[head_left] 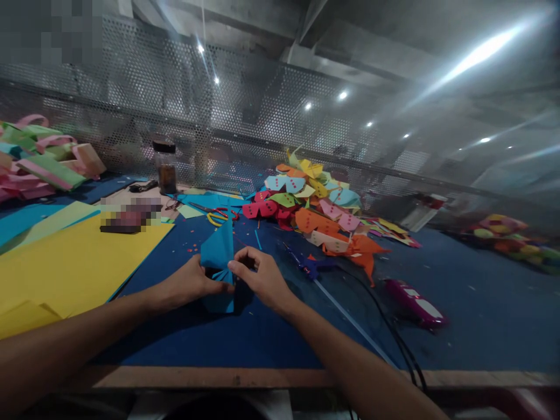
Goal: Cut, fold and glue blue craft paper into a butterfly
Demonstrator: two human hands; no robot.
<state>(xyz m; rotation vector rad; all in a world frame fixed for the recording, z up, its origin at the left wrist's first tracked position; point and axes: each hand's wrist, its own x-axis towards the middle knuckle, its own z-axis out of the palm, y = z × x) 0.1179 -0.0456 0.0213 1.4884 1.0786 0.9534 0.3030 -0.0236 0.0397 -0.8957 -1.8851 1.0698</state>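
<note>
A folded blue paper butterfly (219,248) with pleats at its middle is held upright just above the blue table. My left hand (199,279) grips it from the left, thumb across the front of the pleats. From the right, my right hand (260,275) pinches its folded middle between thumb and forefinger. Beyond my right hand lies a blue glue gun (306,263) with a black cord. Scissors (216,217) with red and yellow handles lie behind the blue paper, near scattered small red paper dots.
Paper butterflies (312,219) in several colours are heaped at the back. Yellow sheets (83,256) cover the left side, with a lidded jar (167,169) behind. A purple hole-punch-like device (415,303) sits right. A perforated metal screen (245,111) stands behind the table.
</note>
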